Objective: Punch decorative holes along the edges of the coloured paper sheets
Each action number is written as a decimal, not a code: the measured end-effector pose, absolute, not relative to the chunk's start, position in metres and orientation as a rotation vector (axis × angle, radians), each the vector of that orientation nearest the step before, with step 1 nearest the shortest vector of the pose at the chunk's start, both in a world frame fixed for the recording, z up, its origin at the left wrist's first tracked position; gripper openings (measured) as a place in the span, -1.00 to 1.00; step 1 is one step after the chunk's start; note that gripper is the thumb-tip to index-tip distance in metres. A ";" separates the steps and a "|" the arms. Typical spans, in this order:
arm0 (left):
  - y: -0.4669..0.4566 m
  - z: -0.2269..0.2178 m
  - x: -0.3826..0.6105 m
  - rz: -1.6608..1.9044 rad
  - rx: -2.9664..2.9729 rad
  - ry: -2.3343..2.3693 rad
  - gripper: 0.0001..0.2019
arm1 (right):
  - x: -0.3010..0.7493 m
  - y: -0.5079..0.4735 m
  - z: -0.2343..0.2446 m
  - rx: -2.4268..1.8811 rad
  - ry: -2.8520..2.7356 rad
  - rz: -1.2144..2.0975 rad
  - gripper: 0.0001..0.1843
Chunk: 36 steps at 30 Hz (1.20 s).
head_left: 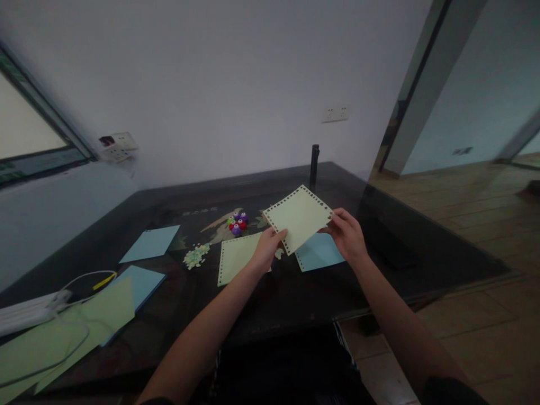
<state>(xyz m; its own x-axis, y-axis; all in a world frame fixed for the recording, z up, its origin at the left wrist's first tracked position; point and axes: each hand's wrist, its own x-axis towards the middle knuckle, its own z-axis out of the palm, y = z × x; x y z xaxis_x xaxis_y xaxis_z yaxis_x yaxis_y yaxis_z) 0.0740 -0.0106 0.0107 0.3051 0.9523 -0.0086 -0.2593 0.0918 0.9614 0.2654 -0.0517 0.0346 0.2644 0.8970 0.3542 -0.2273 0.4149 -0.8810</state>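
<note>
Above the dark table, both hands hold one pale yellow-green sheet of paper [300, 218], tilted, with small punched holes along several of its edges. My left hand [270, 246] pinches its lower left edge, thumb on top. At its right corner, my right hand [345, 232] grips it between thumb and fingers. Beneath lie another punched pale green sheet [238, 259] on the left and a blue sheet [320, 253] on the right, partly covered. Small colourful craft punches [238, 224] in purple, red and green stand in a cluster. Nearby is a pile of paper cut-outs [196, 256].
A blue sheet [151, 244] lies at the table's left. Closer in are stacked green sheets [105, 306], a white power strip [29, 312] and its cable. At the back stands a black upright object [314, 166]; a dark flat object [388, 244] rests on the right.
</note>
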 end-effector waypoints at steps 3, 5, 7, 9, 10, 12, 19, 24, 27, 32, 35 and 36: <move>-0.008 0.009 0.065 1.115 1.266 0.897 -0.69 | 0.272 -0.046 0.028 -0.983 -0.948 0.873 -0.64; -0.006 0.009 0.062 1.101 1.368 0.930 -0.70 | 0.276 -0.043 0.025 -1.097 -0.954 0.839 -0.60; -0.005 0.008 0.062 1.073 1.453 0.941 -0.71 | 0.279 -0.040 0.022 -1.172 -0.992 0.824 -0.59; -0.005 0.007 0.063 1.040 1.516 0.933 -0.72 | 0.281 -0.038 0.019 -1.210 -1.013 0.840 -0.57; -0.005 0.007 0.063 1.028 1.536 0.918 -0.72 | 0.282 -0.037 0.019 -1.218 -1.015 0.852 -0.56; -0.006 0.007 0.064 1.020 1.557 0.887 -0.71 | 0.284 -0.036 0.016 -1.221 -1.019 0.859 -0.57; -0.009 0.005 0.068 1.066 1.569 0.960 -0.75 | 0.300 -0.030 0.008 -1.278 -1.040 0.774 -0.63; -0.010 -0.006 0.079 1.073 1.526 0.978 -0.67 | 0.314 -0.025 0.001 -1.474 -1.155 0.604 -0.72; -0.012 -0.012 0.083 1.035 1.628 1.007 -0.73 | 0.319 -0.024 -0.001 -1.679 -1.261 0.452 -0.79; -0.018 -0.013 0.086 0.922 1.900 1.062 -0.89 | 0.320 -0.028 0.001 -1.977 -1.392 0.262 -0.83; -0.023 -0.012 0.087 0.847 2.066 1.111 -0.93 | 0.318 -0.029 0.003 -2.077 -1.421 0.257 -0.84; -0.024 -0.012 0.088 0.821 2.113 1.126 -0.95 | 0.318 -0.030 0.003 -2.102 -1.423 0.253 -0.84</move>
